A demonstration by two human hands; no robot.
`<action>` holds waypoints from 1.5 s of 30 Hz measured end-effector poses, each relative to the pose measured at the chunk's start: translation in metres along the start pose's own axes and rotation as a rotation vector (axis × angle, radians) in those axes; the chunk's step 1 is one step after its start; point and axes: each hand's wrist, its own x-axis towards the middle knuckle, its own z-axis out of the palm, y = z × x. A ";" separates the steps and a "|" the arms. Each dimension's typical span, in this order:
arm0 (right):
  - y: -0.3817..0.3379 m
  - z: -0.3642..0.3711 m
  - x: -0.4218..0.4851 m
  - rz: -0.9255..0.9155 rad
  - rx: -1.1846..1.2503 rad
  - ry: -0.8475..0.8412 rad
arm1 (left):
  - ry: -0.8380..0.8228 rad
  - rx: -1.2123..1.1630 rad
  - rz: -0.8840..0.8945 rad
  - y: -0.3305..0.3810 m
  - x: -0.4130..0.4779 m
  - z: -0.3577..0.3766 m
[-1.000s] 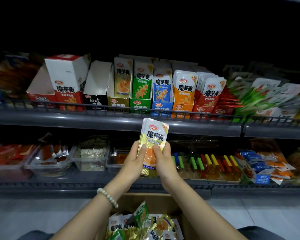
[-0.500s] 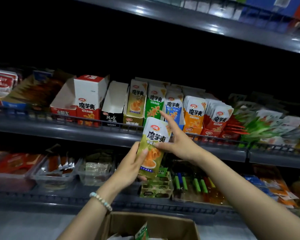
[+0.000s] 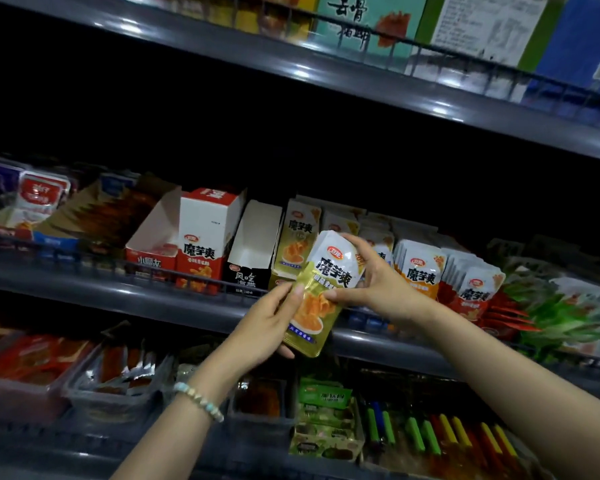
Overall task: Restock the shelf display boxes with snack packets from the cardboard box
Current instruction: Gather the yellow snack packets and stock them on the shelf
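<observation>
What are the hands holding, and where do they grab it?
They hold gold snack packets. The left hand holds the lower left edge, thumb on the front; the right hand holds the upper right side, thumb across the middle.

A dark grey metal store rack fills the view, its three levels running across at a slant: the top shelf [image 3: 326,72], the middle shelf [image 3: 101,292] and the bottom shelf [image 3: 56,457]. Low wire rails [image 3: 520,85] edge the shelf fronts, and light from overhead glints in pale streaks along their rounded lips. The back of the rack [image 3: 222,133] lies in deep black shadow.
</observation>
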 end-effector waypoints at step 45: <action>0.034 -0.029 0.188 -0.171 -1.100 0.218 | 0.558 0.780 0.183 -0.043 0.095 -0.027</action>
